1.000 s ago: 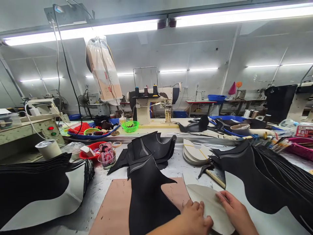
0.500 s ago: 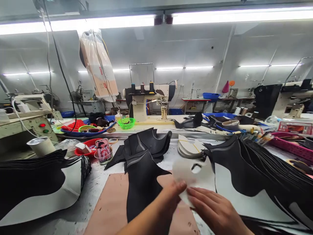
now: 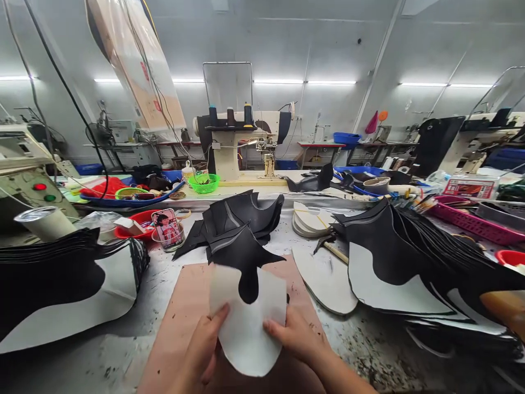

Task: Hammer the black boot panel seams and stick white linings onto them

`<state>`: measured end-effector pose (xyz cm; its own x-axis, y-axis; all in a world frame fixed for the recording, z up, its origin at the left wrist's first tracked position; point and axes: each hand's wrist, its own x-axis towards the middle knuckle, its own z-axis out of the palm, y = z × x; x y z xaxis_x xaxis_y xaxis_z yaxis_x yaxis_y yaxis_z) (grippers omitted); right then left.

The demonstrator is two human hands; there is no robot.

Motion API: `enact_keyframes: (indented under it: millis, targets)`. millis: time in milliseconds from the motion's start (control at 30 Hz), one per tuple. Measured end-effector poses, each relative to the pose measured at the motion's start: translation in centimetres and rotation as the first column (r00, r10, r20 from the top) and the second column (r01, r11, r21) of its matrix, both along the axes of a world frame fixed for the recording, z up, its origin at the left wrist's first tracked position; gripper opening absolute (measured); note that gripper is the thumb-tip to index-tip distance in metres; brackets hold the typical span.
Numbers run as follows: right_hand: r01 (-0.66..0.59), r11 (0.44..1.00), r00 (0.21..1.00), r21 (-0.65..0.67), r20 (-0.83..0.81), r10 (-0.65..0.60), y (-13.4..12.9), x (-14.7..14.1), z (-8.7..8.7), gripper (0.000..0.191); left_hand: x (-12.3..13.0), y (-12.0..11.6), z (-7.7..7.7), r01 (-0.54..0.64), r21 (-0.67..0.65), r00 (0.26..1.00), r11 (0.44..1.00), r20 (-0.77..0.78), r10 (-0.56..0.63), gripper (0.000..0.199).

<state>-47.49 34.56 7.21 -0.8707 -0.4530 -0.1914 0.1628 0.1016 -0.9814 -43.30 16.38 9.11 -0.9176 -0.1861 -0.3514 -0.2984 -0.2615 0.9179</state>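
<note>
White piece [image 3: 251, 340] held up over the pink mat [image 3: 180, 306]
I'd grip softly and evenly to keep it flat (a hard pinch might crease it); my left hand [image 3: 203, 338] and right hand [image 3: 301, 332] each pinch one side, thumbs on top; the black piece [image 3: 243, 247] shows through its notch.

Your metallic-grey tabletop [image 3: 110, 350], crowded with black and white cut pieces
In front of you a pinkish mat [image 3: 178, 312] lies flat on it, with a pile of black pieces [image 3: 235, 216] across its far edge. On your left sit a black-and-white stack [image 3: 53, 273], a red bowl [image 3: 146, 236] and a clear cup [image 3: 174, 244]; on your right, two piles of white pieces [image 3: 324, 282], a hammer [image 3: 337, 253] and a magenta basket [image 3: 471, 223].
</note>
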Motion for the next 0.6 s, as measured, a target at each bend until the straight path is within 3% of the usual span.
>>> enact_keyframes:
  millis: [100,167,400,600]
  targets:
    - [-0.024,0.969,0.992,0.247,-0.113,0.053,0.3,0.2,-0.6,0.034,-1.4,-3.2,-1.5,0.107,-0.302,0.994,0.947,0.023,-0.105,0.055]
    - [0.014,0.942,0.983,0.335,-0.178,0.048,0.4,0.2,-0.7,0.031,-3.0,-5.1,-1.9,0.142,-0.415,0.989,0.899,0.024,-0.145,0.051]
    - [0.075,0.879,0.974,0.471,-0.224,0.037,-0.4,-0.6,-1.0,0.037,-8.4,-8.2,-2.1,0.24,-0.627,0.947,0.741,-0.015,-0.32,0.031]
    - [0.075,0.869,0.982,0.489,-0.187,0.02,-0.5,-0.7,-1.1,0.042,-9.2,-9.0,-3.2,0.288,-0.736,0.917,0.613,0.028,-0.397,0.034]
